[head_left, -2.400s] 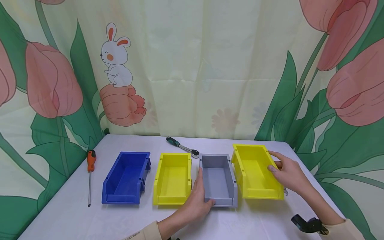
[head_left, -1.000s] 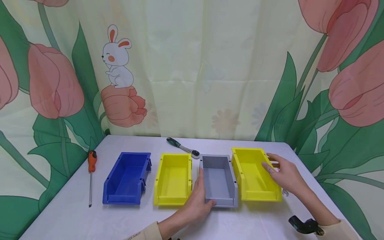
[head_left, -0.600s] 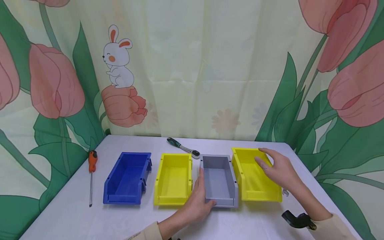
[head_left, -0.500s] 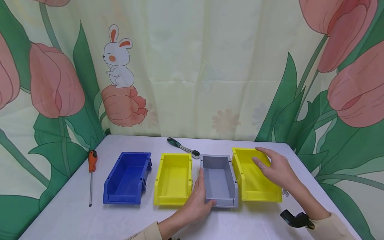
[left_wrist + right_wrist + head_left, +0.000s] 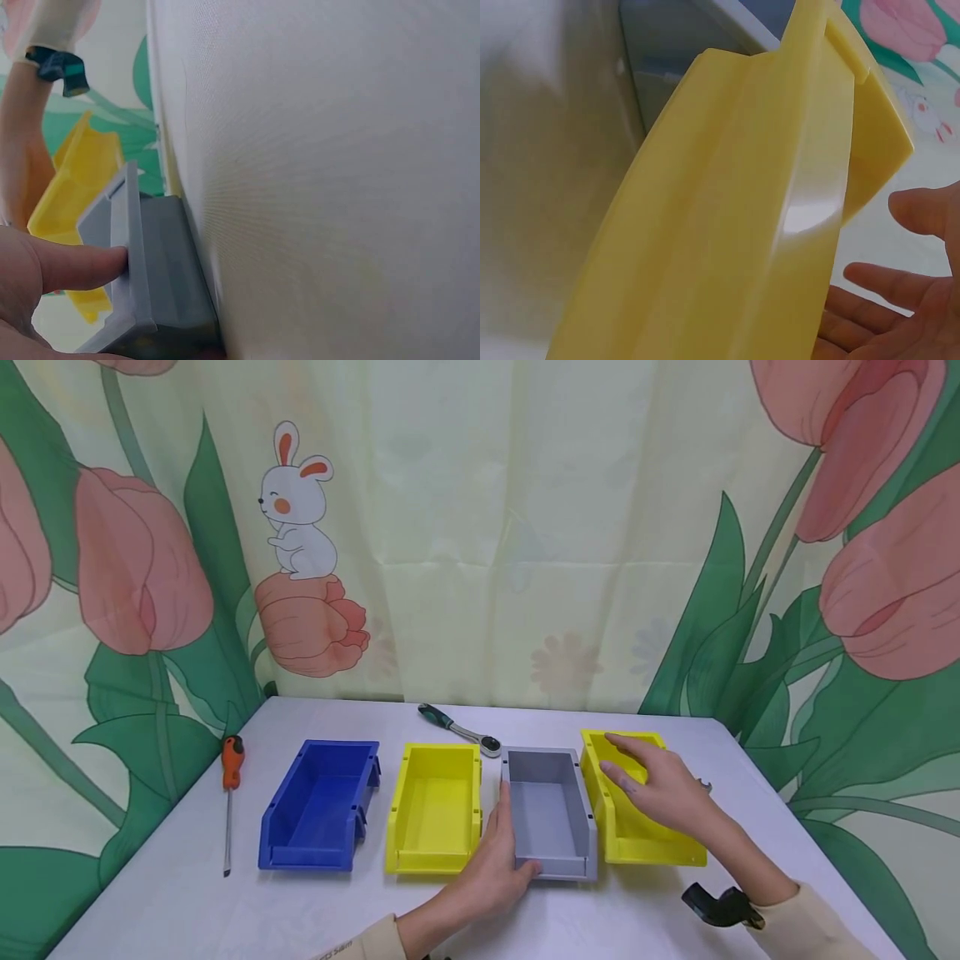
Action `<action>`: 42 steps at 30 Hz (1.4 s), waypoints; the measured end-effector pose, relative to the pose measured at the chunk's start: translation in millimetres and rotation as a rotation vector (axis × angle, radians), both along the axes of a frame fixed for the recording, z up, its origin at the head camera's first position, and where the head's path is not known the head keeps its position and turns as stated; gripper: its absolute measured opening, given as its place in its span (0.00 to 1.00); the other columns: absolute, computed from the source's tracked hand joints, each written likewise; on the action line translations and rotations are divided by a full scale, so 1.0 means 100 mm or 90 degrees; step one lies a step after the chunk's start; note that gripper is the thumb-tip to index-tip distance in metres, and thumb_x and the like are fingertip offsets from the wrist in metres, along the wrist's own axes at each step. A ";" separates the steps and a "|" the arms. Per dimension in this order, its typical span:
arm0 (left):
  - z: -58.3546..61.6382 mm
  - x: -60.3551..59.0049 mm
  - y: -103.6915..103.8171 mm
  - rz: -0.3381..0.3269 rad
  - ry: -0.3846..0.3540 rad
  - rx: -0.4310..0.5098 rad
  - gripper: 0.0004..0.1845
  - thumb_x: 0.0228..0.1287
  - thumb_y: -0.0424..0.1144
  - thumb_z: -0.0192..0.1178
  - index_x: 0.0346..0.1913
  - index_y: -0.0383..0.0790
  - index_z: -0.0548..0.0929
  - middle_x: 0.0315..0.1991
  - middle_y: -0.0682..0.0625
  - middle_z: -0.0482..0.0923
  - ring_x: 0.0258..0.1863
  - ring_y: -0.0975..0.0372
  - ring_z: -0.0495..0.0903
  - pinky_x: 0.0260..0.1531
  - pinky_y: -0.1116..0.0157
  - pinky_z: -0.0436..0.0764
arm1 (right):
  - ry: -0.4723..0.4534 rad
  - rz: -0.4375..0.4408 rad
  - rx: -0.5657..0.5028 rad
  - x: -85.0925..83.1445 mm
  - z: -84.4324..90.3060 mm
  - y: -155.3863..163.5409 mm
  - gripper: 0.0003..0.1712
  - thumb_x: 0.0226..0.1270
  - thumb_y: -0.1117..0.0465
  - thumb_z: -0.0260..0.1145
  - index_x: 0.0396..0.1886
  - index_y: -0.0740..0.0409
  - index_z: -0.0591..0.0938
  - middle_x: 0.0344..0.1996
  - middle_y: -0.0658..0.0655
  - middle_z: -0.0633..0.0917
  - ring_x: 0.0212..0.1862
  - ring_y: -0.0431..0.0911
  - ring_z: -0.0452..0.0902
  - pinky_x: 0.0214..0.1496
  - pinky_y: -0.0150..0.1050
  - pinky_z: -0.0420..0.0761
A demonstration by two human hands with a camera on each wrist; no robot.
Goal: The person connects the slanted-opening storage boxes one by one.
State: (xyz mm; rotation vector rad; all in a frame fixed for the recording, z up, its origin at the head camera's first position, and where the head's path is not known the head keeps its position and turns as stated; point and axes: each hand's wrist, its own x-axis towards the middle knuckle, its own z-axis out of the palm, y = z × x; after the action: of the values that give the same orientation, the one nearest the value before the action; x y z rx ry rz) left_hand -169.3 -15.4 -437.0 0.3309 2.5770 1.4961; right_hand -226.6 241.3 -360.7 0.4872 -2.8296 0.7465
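My left hand (image 5: 491, 868) holds the grey storage bin (image 5: 549, 814), its fingers along the left wall and its thumb (image 5: 86, 268) over the front lip. Against the grey bin's right side hangs a yellow storage bin (image 5: 652, 852), tilted, with a shadow beneath its raised right side. Over this bin's opening is my right hand (image 5: 667, 789), thumb and fingers spread and nothing held. The right wrist view shows the yellow bin's outer side (image 5: 712, 225), with the right fingers (image 5: 889, 285) apart from its edge.
Left of the grey bin stand another yellow bin (image 5: 433, 810) and a blue bin (image 5: 318, 810). A ratchet wrench (image 5: 459, 728) lies behind them, and an orange-handled screwdriver (image 5: 231, 802) lies at the far left. A silver wrench end (image 5: 705, 785) shows beyond the right hand.
The right hand has let go of the right yellow bin's right wall and moved left over its opening. That bin has shifted slightly left and down. The left hand has stayed on the grey bin.
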 end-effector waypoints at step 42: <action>0.00 -0.01 0.01 0.000 -0.002 0.004 0.63 0.67 0.33 0.72 0.87 0.45 0.31 0.88 0.35 0.39 0.86 0.44 0.51 0.83 0.40 0.57 | -0.017 0.071 -0.022 -0.02 -0.13 -0.08 0.29 0.84 0.55 0.59 0.77 0.62 0.73 0.73 0.67 0.78 0.70 0.67 0.78 0.69 0.63 0.82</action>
State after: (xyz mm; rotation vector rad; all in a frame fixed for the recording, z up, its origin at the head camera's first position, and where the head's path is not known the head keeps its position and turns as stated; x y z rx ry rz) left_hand -170.3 -14.8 -437.1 0.3285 2.5698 1.5043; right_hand -228.6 233.6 -373.4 0.6396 -2.8286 0.8267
